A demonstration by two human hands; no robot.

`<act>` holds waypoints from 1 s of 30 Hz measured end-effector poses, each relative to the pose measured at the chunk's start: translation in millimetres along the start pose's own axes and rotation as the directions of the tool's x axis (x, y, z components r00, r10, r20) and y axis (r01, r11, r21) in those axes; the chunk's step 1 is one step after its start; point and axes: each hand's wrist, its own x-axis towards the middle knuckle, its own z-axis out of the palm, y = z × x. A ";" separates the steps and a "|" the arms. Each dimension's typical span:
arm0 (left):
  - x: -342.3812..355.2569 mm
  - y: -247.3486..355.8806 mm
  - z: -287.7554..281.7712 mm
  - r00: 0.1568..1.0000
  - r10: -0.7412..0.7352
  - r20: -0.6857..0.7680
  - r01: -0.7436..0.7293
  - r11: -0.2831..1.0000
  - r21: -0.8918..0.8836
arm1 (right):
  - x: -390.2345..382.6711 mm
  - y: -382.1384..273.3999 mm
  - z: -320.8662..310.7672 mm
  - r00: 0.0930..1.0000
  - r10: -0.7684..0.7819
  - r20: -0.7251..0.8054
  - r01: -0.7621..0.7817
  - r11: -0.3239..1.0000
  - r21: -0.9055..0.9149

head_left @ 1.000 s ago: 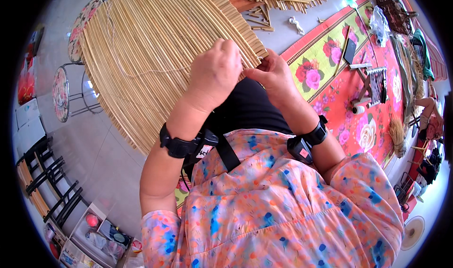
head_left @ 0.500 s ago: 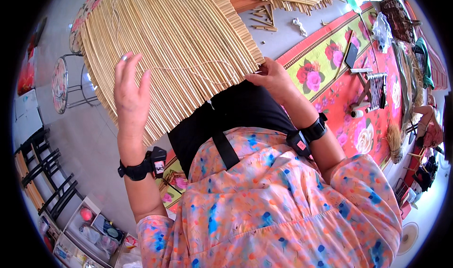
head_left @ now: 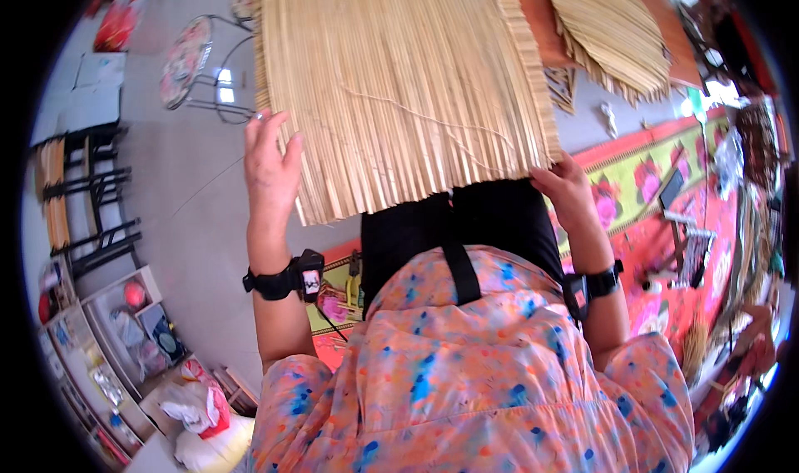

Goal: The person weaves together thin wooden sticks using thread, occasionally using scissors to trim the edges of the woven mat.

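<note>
A large pale-yellow mat of thin straw reeds laid side by side (head_left: 399, 90) spreads out ahead of and between both hands, its near edge hanging over the person's black-clad lap just beyond the orange flowered blouse (head_left: 474, 373). The left hand (head_left: 268, 161) is raised at the mat's left side, palm flat and fingers stretched wide and upright, the fingertips resting against the mat's left border without closing on it. The right hand (head_left: 568, 188) sits at the mat's near right corner, fingers curled in a narrow grip on the edge of the reeds; the fingertips are hidden under the mat. Each wrist carries a black band with a small device. The mat's reeds run away from the person in close parallel lines, the near ends are cut unevenly and slightly frayed, and a thin pale thread (head_left: 433, 119) crosses its face slantwise from the middle toward the right hand. Beyond the right hand, a second, smaller straw mat (head_left: 612, 32) lies farther off, apart from the first.
</note>
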 end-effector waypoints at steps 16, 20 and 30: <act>77.1 -16.8 63.0 0.981 -0.062 0.183 0.062 0.998 0.006 | 3.6 8.2 3.5 0.993 0.108 -0.055 -0.101 0.989 0.110; 115.5 -32.5 73.6 0.992 -0.018 0.121 0.020 1.000 -0.016 | 5.1 6.4 3.1 0.994 0.105 -0.044 -0.099 0.988 0.116; 203.5 -7.6 135.7 1.000 -0.022 0.003 0.021 0.980 0.196 | 7.9 7.9 5.6 0.988 0.131 -0.082 -0.123 0.988 0.093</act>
